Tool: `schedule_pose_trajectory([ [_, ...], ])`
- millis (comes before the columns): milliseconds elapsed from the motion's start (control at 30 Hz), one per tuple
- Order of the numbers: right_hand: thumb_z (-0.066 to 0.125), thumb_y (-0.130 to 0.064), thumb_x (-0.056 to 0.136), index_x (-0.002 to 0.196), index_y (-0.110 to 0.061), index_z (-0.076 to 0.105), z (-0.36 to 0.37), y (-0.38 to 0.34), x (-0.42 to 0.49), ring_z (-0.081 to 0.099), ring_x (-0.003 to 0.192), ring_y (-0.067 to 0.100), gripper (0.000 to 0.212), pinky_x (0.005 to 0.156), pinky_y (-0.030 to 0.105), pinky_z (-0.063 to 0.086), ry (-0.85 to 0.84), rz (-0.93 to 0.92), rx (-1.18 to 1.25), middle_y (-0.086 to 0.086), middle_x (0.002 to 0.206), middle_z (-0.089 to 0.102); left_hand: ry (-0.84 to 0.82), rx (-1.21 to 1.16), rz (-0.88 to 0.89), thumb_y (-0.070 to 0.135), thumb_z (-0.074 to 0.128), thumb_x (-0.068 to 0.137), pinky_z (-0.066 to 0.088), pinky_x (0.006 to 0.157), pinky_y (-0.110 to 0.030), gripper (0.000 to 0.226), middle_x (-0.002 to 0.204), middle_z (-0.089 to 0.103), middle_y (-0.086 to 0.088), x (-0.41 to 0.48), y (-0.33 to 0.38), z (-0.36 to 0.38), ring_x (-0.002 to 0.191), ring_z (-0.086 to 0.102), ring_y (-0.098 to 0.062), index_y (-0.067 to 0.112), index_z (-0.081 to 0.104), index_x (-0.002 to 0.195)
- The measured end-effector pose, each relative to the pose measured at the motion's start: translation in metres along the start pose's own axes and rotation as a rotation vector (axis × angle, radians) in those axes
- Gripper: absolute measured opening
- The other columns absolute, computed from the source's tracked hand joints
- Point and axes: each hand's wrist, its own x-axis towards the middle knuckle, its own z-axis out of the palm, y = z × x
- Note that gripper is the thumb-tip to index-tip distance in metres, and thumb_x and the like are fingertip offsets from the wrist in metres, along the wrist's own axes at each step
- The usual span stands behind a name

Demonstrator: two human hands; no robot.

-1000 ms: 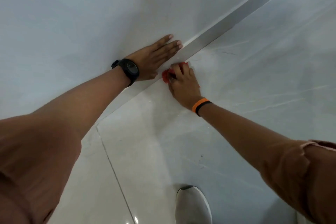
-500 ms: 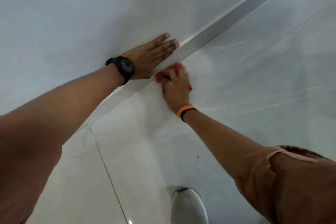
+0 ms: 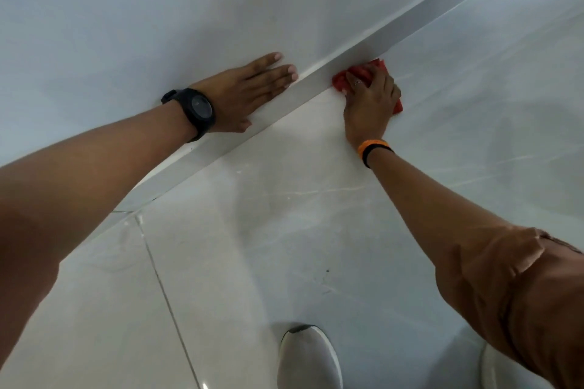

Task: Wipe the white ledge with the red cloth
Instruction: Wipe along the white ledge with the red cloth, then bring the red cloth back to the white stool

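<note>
1. A pale wall (image 3: 158, 3) fills the upper left, and glossy white marble floor tiles (image 3: 284, 230) with faint grey veins fill the rest.
2. The white ledge (image 3: 395, 31) (a narrow skirting strip where wall meets floor) runs diagonally from the lower left to the upper right corner.
3. The left hand (image 3: 249, 91) lies flat on the wall just above the ledge, its grip spread, fingers straight and close together, holding nothing. A black watch (image 3: 196, 110) sits on that wrist.
4. The right hand (image 3: 369, 101) presses the red cloth (image 3: 350, 77) down at the foot of the ledge, its grip curled over the bunched fabric. Red shows past the fingertips against the ledge and again at the hand's right edge.
5. An orange and black wristband (image 3: 373, 150) circles the right wrist; a brown rolled sleeve (image 3: 512, 287) covers the upper arm.
6. A white shoe (image 3: 308, 357) stands on the tiles at the bottom edge, well apart from the cloth.
</note>
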Motion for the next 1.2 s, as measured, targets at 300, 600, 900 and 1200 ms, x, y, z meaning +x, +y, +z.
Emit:
schedule_pose_trajectory([
  [300,0.068,-0.003,0.082,0.118,-0.014,0.074,-0.006,-0.066,-0.055,0.051,0.127,0.038,0.038,0.102,0.048,0.042,-0.509,-0.418,0.011,0.010,0.130,0.065,-0.084,-0.136,-0.014,0.074,0.018,0.094,-0.016,0.124,-0.050,0.107,0.167,-0.017,-0.021,-0.002,-0.014,-0.027,0.155,-0.016,-0.034,-0.005,-0.016,0.157],
  [600,0.064,-0.011,0.097,0.135,-0.019,0.063,-0.140,-0.054,0.004,0.053,0.124,0.033,0.039,0.104,0.048,0.045,-0.865,-0.460,-0.077,0.010,0.136,0.060,-0.043,-0.537,-0.164,0.077,0.033,0.089,-0.005,0.128,-0.047,0.110,0.168,-0.010,-0.021,-0.053,-0.067,-0.097,0.156,-0.010,-0.035,0.003,-0.006,0.162],
  [900,0.077,-0.002,0.084,0.115,-0.012,0.072,-0.413,-0.036,0.104,0.058,0.113,0.037,0.033,0.097,0.047,0.046,-0.486,-0.138,0.100,0.009,0.125,0.067,0.099,-0.769,-0.379,0.078,0.016,0.086,0.001,0.126,-0.054,0.107,0.171,-0.003,-0.015,-0.068,-0.187,-0.273,0.157,-0.008,-0.030,0.006,-0.001,0.163],
  [1200,0.075,-0.010,0.090,0.111,-0.012,0.073,-0.722,-0.012,0.228,0.057,0.117,0.027,0.021,0.103,0.037,0.046,0.052,-0.037,0.224,0.006,0.129,0.066,0.390,-1.024,-0.458,0.075,0.031,0.085,0.010,0.126,-0.057,0.106,0.168,0.017,-0.016,0.007,-0.346,-0.506,0.157,0.009,-0.032,0.003,0.019,0.160],
])
